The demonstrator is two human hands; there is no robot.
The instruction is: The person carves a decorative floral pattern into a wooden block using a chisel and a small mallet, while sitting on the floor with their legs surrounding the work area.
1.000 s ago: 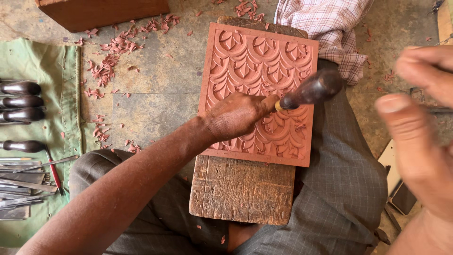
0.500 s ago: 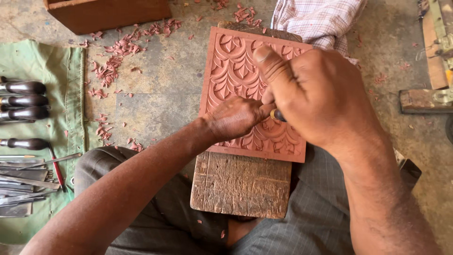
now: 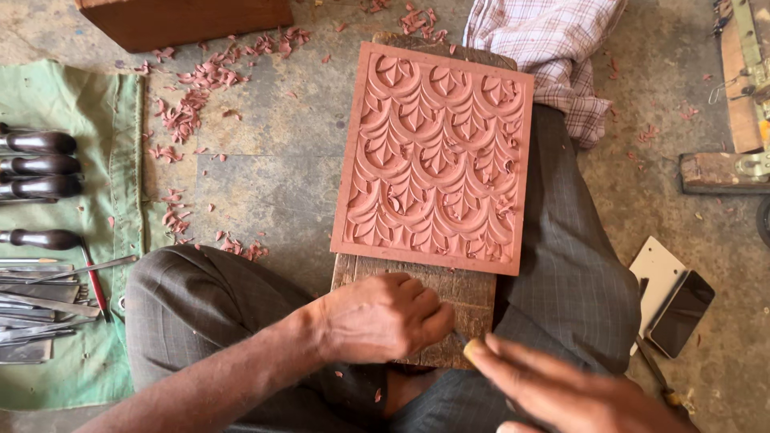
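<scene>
The carved reddish panel (image 3: 435,156) is seen lying flat on a worn wooden board (image 3: 417,309), which is propped across the lap of a person seated on the concrete floor (image 3: 265,176). The relief pattern of overlapping arcs and leaf shapes is shown face up, w/ no hand on it; its near edge sits just above both hands.

The left hand (image 3: 383,317) is curled into a loose fist, resting on the bare lower part of the board. A thin dark tool tip (image 3: 459,337) is seen poking out by its fingertips, apparently pinched there, though the rest of the tool is hidden. The right hand (image 3: 561,385) is blurred at the bottom edge, fingers extended, its fingertip just beside that tip; whether anything is gripped by it can't be told.

To the left, a green cloth (image 3: 80,240) is spread on the floor, w/ dark-handled chisels (image 3: 40,164) laid in a row and flat metal blades (image 3: 40,309) below them. Reddish shavings (image 3: 192,104) are scattered betw. cloth and panel. A checked fabric (image 3: 553,48) lies at top right, a dark phone (image 3: 680,313) at right beside a pale card (image 3: 659,269).
</scene>
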